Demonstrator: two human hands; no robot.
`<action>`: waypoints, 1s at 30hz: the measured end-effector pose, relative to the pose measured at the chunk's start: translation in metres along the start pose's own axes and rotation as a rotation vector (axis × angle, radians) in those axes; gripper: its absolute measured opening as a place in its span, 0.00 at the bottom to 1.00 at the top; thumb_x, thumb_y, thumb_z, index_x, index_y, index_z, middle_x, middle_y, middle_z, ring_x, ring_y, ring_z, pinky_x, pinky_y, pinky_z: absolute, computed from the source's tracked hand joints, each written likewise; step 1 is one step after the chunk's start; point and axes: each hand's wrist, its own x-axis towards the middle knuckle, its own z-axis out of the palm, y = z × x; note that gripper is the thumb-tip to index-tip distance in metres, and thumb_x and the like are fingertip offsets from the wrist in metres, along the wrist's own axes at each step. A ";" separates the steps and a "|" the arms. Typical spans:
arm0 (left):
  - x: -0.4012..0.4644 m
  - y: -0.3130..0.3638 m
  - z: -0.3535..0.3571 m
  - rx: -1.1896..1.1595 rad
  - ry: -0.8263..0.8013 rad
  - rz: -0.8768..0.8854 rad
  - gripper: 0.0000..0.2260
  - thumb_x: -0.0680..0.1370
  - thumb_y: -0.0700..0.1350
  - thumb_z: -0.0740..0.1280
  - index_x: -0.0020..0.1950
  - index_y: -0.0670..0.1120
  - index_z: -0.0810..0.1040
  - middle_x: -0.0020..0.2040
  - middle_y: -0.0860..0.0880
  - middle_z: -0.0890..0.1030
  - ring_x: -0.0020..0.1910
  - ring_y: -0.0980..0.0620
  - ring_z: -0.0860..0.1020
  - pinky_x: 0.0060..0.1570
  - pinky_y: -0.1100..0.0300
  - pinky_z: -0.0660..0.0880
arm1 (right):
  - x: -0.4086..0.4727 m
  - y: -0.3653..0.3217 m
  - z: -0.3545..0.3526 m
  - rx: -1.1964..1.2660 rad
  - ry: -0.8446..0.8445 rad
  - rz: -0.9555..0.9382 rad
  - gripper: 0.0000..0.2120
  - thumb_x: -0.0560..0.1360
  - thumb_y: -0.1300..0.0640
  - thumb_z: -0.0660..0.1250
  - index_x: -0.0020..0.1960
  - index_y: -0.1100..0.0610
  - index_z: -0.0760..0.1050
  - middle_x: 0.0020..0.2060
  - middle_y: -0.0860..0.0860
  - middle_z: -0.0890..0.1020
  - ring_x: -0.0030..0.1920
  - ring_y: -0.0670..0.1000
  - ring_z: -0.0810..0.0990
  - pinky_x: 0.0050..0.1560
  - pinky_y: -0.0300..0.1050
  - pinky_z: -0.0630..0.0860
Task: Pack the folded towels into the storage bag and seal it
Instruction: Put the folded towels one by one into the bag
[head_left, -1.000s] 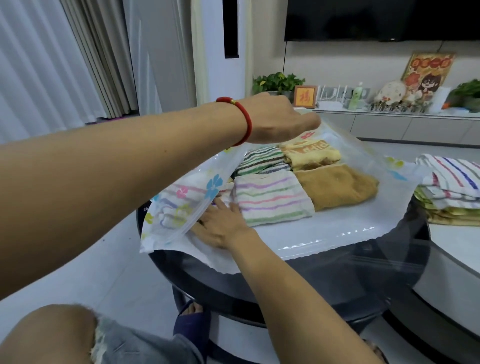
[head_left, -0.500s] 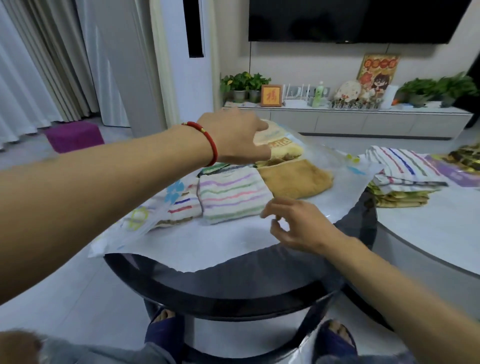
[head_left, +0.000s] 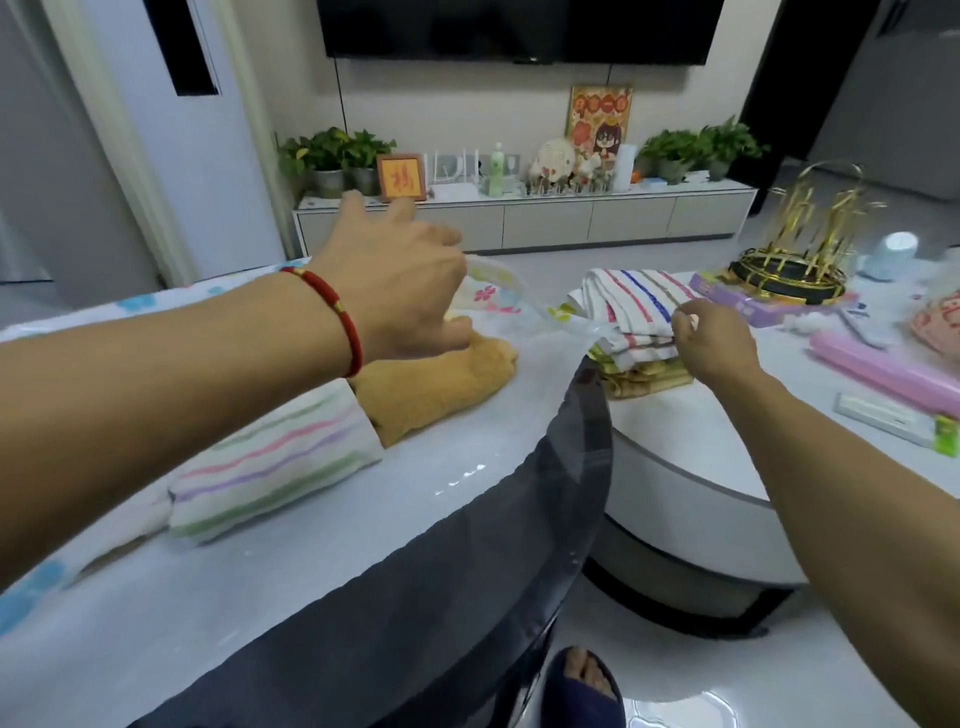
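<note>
Pinching storage bag (head_left: 540, 332) edge: right hand (head_left: 714, 345); left hand (head_left: 400, 291) apparently grasping bag's raised flap.

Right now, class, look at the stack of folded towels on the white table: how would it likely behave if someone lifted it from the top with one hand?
The stack of folded towels would probably sag, since its soft layers already droop at the edges. Only the top striped towel would likely lift, because the layers lie loose. It looks light for its bulk.
</note>
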 end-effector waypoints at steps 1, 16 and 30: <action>0.008 0.001 0.002 -0.022 0.017 0.003 0.28 0.71 0.68 0.50 0.52 0.53 0.81 0.54 0.52 0.78 0.52 0.43 0.73 0.50 0.43 0.73 | 0.015 0.002 0.004 -0.012 -0.015 0.008 0.20 0.85 0.50 0.57 0.73 0.55 0.74 0.70 0.62 0.77 0.67 0.65 0.76 0.66 0.61 0.74; 0.015 0.000 0.029 -0.227 -0.008 -0.122 0.19 0.76 0.59 0.59 0.67 0.62 0.73 0.69 0.56 0.74 0.59 0.46 0.76 0.40 0.53 0.68 | 0.061 -0.024 -0.022 0.365 -0.184 0.230 0.13 0.75 0.62 0.72 0.59 0.55 0.79 0.56 0.58 0.80 0.50 0.61 0.84 0.53 0.62 0.84; -0.011 -0.047 -0.047 -0.702 -0.224 -0.198 0.28 0.80 0.66 0.48 0.74 0.56 0.69 0.74 0.47 0.71 0.68 0.43 0.71 0.64 0.50 0.67 | -0.149 -0.131 -0.152 0.842 -1.097 -0.081 0.15 0.73 0.64 0.67 0.58 0.59 0.84 0.57 0.61 0.85 0.47 0.56 0.86 0.39 0.44 0.84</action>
